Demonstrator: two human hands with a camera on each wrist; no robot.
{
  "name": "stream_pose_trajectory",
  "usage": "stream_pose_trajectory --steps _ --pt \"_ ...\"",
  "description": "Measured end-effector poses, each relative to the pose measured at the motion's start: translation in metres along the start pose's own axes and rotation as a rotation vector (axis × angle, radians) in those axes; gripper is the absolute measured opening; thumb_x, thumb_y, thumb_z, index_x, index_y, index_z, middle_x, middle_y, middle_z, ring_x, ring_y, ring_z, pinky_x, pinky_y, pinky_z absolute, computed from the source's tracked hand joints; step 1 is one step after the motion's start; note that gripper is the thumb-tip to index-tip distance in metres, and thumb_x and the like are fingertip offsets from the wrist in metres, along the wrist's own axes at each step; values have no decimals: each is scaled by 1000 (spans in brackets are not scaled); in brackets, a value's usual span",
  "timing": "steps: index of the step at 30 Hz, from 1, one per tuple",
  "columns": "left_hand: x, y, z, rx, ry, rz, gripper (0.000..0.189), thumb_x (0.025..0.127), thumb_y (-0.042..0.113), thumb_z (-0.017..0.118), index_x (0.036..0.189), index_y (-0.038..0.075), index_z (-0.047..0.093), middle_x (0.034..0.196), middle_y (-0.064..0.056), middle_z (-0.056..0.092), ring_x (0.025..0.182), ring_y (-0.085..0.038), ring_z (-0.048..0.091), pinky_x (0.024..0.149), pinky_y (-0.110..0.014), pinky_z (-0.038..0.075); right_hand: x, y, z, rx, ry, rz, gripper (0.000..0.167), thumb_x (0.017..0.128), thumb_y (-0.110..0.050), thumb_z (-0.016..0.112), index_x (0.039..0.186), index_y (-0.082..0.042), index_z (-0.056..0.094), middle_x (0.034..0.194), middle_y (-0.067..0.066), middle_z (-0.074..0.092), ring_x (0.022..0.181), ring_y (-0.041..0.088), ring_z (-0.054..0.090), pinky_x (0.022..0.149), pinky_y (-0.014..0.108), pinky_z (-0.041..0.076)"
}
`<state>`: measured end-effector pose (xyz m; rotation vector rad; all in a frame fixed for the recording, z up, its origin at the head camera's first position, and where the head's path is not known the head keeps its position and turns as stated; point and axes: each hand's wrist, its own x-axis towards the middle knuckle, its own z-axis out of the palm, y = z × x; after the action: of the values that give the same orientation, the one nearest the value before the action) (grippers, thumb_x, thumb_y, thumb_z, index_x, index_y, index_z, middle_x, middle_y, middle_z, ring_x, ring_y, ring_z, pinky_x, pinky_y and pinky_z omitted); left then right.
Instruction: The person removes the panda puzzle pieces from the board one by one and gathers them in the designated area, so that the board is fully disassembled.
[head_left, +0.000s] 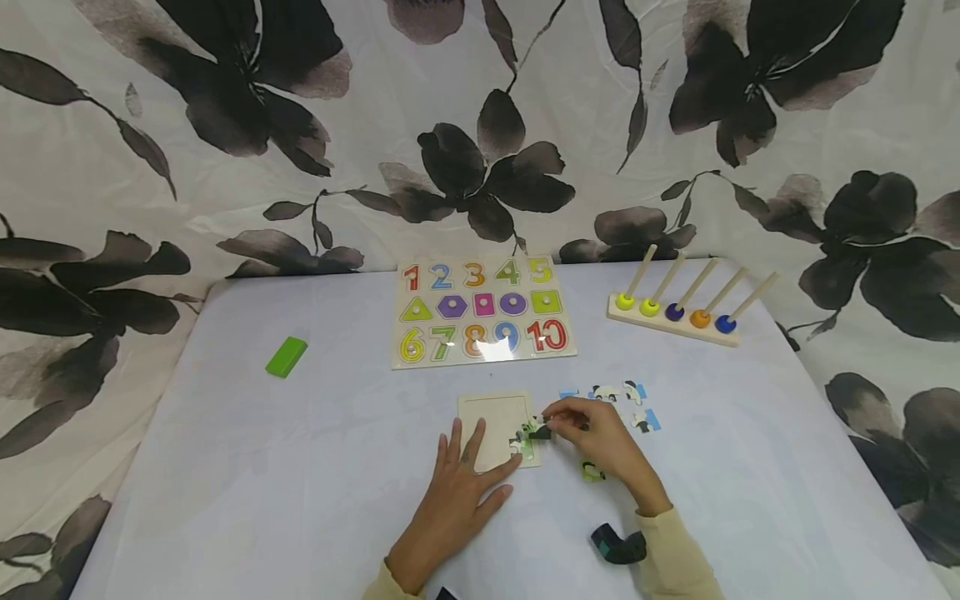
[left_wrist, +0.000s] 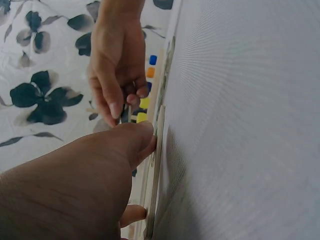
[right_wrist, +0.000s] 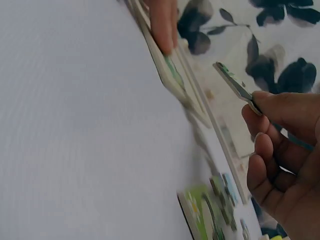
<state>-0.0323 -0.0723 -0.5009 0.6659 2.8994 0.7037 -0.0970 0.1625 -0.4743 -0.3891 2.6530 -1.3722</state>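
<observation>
A square wooden puzzle tray (head_left: 491,412) lies on the white table, with a green and white puzzle piece (head_left: 528,451) in its lower right corner. My left hand (head_left: 462,483) rests on the tray with its fingers spread and fairly straight. Between thumb and forefinger my right hand (head_left: 600,433) pinches another puzzle piece (right_wrist: 235,85), black, white and green, raised above the tray's right edge. Close under the right hand lies a green puzzle piece (right_wrist: 202,212). More panda-patterned puzzle pieces (head_left: 606,393) lie just beyond that hand.
Behind the tray lies a number and shape board (head_left: 483,312). A peg stand (head_left: 672,321) with coloured beads is at the back right. A green block (head_left: 287,357) sits to the left. A black curved object (head_left: 618,546) is beside the right sleeve.
</observation>
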Motion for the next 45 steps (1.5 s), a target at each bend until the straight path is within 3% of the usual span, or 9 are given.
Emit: stream_pose_trajectory --steps 13,45 --pt "1 0 2 -2 -5 -19 37 95 43 54 132 39 57 157 -20 21 142 -51 2 110 -67 9 -15 16 -21 -15 45 33 13 88 -13 69 100 -12 72 87 -4 67 71 10 56 62 24 47" --pt "1 1 1 -21 -5 -27 37 95 42 55 132 39 57 156 -20 22 142 -50 2 110 -67 8 -37 33 -42 -60 92 92 9 90 -10 67 97 -13 72 89 -4 69 76 9 58 68 24 47"
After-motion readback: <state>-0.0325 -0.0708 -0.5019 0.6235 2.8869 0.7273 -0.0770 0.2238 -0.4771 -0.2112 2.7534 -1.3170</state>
